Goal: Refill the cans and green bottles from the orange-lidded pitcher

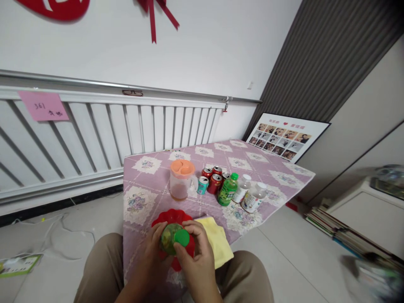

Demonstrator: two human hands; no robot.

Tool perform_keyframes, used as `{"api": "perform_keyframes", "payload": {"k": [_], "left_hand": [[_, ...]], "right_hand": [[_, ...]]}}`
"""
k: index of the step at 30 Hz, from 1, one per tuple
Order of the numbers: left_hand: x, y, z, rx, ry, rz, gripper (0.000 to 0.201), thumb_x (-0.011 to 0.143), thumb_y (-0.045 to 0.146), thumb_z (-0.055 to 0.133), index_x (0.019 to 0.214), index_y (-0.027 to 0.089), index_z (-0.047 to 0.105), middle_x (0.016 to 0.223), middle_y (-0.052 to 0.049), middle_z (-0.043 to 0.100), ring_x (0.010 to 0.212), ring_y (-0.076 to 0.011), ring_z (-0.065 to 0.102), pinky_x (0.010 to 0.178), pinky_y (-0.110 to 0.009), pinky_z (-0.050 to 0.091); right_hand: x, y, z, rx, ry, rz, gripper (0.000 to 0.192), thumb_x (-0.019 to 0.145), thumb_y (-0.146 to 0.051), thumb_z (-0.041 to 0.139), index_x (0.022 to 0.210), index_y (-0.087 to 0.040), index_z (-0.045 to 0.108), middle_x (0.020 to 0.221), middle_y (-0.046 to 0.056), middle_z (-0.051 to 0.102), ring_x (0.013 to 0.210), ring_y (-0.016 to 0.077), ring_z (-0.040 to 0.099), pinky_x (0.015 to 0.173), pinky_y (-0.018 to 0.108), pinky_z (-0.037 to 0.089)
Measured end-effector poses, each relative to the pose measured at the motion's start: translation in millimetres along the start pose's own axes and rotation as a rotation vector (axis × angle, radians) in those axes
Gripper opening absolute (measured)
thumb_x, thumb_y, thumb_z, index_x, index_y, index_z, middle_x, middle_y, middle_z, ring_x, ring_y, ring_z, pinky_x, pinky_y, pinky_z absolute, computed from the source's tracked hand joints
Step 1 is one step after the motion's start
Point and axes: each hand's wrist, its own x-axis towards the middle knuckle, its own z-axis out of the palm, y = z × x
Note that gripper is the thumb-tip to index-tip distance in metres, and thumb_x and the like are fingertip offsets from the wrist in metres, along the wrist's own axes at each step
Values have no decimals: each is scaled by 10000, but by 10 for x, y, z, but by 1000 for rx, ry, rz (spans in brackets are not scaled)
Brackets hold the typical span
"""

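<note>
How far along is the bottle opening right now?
Done: the green bottle is held over the red bowl by the left hand. In hand: the right hand grips its green cap, which is on. Left: cap off; the bowl's contents are hidden.

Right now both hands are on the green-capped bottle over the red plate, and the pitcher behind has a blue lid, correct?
Not quite: the pitcher has an orange lid, as the head view shows. Both hands, left and right, do hold the green-capped bottle over the red plate.

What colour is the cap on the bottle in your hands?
Green, seen in the head view: the cap on the bottle.
</note>
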Motion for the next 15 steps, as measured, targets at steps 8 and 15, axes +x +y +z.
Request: {"api": "perform_keyframes", "payload": {"k": [8, 15], "left_hand": [[28, 71, -30, -49, -38, -77, 588, 762, 238, 689, 1327, 247, 527, 1371, -125, 604, 1264, -307, 594, 1080, -558, 487], [20, 22, -30, -53, -29, -72, 608, 735, 245, 728, 1314, 253, 542, 1357, -130, 612, 1268, -331, 587, 1084, -585, 472]], "right_hand": [[0, -54, -67, -119, -121, -149, 396, 820, -154, 613, 1176, -308, 692, 1193, 36, 692, 1126, 197, 664, 952, 310, 546], [-45, -2, -13, -28, -79, 35, 560, 724, -258, 748, 1270, -282, 624, 1195, 61, 705, 1054, 238, 687, 905, 360, 582]]}}
